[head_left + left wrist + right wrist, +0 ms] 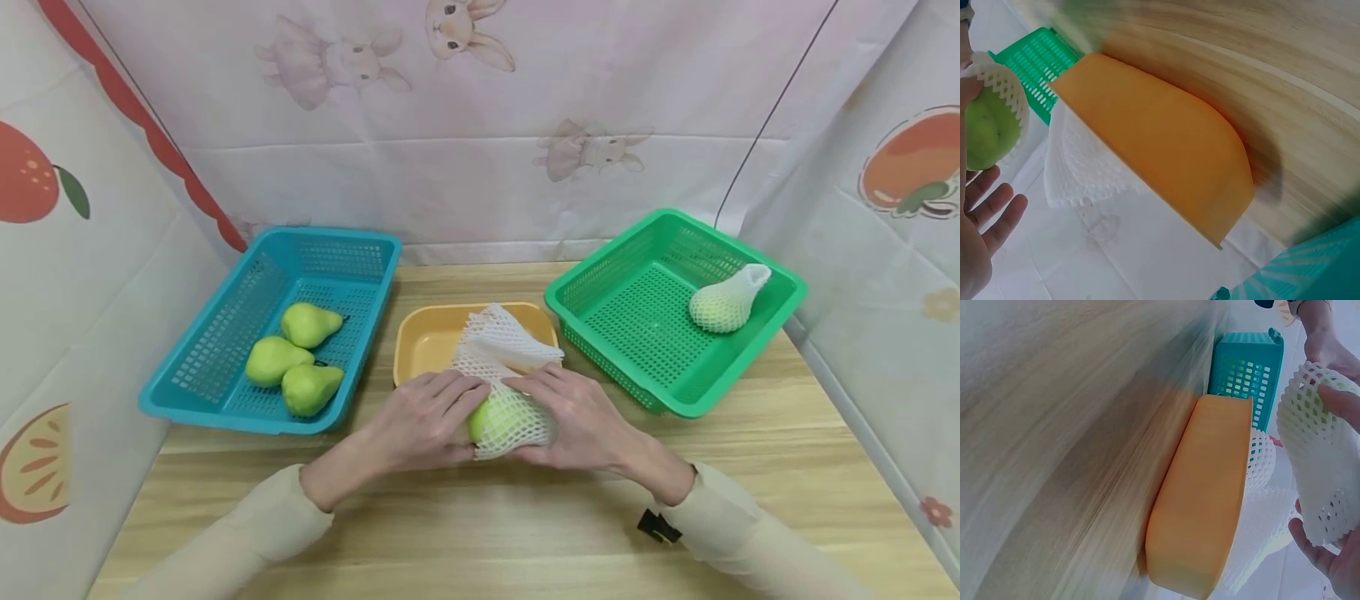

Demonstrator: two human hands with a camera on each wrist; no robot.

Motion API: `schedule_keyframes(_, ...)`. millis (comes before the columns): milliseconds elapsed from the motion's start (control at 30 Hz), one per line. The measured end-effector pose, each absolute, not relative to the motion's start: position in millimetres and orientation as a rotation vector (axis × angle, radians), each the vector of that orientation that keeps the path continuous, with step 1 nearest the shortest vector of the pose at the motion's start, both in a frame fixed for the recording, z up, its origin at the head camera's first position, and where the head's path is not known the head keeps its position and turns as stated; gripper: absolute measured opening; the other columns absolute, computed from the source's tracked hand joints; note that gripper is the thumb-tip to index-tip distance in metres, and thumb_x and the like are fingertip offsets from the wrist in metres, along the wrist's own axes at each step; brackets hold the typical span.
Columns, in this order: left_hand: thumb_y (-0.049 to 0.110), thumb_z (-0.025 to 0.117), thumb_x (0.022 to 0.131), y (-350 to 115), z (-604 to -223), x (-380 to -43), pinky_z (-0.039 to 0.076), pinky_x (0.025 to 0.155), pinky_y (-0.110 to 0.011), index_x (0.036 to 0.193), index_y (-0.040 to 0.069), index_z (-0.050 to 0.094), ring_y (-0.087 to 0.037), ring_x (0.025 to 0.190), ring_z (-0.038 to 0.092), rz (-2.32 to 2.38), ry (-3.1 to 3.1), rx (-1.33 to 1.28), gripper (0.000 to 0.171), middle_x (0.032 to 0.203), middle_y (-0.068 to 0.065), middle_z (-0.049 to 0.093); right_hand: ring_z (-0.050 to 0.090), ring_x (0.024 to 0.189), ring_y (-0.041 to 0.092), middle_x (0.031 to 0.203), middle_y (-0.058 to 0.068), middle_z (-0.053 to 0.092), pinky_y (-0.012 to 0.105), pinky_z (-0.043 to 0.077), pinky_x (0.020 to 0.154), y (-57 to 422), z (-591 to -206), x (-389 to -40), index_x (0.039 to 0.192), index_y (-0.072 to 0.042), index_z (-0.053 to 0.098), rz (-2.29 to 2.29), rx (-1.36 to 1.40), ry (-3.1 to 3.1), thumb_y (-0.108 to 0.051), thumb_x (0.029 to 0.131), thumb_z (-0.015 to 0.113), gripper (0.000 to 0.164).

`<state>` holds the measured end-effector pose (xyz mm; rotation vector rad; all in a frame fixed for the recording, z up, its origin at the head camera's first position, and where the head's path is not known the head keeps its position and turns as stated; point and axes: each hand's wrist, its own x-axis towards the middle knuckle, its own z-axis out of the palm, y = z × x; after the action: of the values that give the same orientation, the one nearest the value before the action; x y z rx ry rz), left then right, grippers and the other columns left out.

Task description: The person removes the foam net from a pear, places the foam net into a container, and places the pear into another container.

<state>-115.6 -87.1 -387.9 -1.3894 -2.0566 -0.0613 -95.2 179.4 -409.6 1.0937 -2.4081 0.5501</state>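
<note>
In the head view, a green pear (481, 423) is partly inside a white foam net sleeve (517, 427), held in front of the yellow bin. My left hand (429, 418) holds the pear from the left, at its bare side. From the other side my right hand (581, 419) grips the sleeve where it wraps the fruit. The left wrist view shows the pear (990, 130) bulging bare out of the sleeve's opening, with left-hand fingers (999, 209) below it. More white foam netting (487, 333) sticks up out of the yellow bin (420, 317) behind the hands.
At the left, a blue basket (172, 396) contains 3 bare pears (277, 361). A green basket (630, 333) on the right contains one pear in a foam sleeve (723, 304). A small black object (659, 527) lies by the right sleeve cuff. Printed cloth surrounds the wooden table (480, 542).
</note>
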Motion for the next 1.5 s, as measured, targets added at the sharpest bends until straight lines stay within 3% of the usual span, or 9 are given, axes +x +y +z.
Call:
schedule_keyframes(300,0.065,0.088,0.066,-99,-383,-114,0.065,0.081,-0.031,0.122,0.007,0.070,-0.019,0.098,0.073,-0.053,-2.090,-1.379,0.083,0.112,-0.005,0.077,0.073,0.102,0.020,0.112,0.003,0.079,0.036,0.063,0.088,180,-411,-97,0.125,-0.011,0.073,0.545,1.099,-2.389,-0.043,0.063,0.099,0.075)
schedule_keyframes(867,0.070,0.087,0.065,-118,-377,-117,0.064,0.077,-0.030,0.124,0.008,0.070,-0.020,0.093,0.070,-0.056,-2.133,-1.368,0.087,0.109,-0.003,0.076,0.070,0.091,0.015,0.102,-0.001,0.080,0.029,0.060,0.076,181,-410,-100,0.120,-0.011,0.075,0.597,1.135,-2.343,-0.036,0.070,0.096,0.060)
schedule_keyframes(1300,0.066,0.091,0.049,-147,-366,-121,0.064,0.069,-0.037,0.119,0.002,0.071,-0.025,0.090,0.072,-0.112,-2.103,-1.312,0.096,0.103,-0.008,0.076,0.072,0.094,0.017,0.104,-0.001,0.080,0.032,0.061,0.077,178,-405,-103,0.113,-0.015,0.074,0.568,1.137,-2.324,-0.031,0.067,0.093,0.053)
schedule_keyframes(1433,0.065,0.087,0.052,-155,-363,-122,0.064,0.068,-0.036,0.118,0.001,0.070,-0.025,0.088,0.071,-0.110,-2.096,-1.311,0.093,0.101,-0.009,0.076,0.073,0.094,0.018,0.104,0.000,0.080,0.033,0.062,0.079,179,-405,-104,0.112,-0.015,0.074,0.546,1.133,-2.330,-0.029,0.066,0.091,0.051)
schedule_keyframes(1500,0.067,0.079,0.063,-159,-361,-122,0.064,0.069,-0.036,0.117,0.001,0.071,-0.026,0.088,0.071,-0.112,-2.096,-1.310,0.086,0.101,-0.009,0.076,0.073,0.094,0.019,0.104,0.000,0.080,0.034,0.062,0.080,180,-405,-105,0.111,-0.015,0.074,0.543,1.131,-2.334,-0.027,0.066,0.089,0.050)
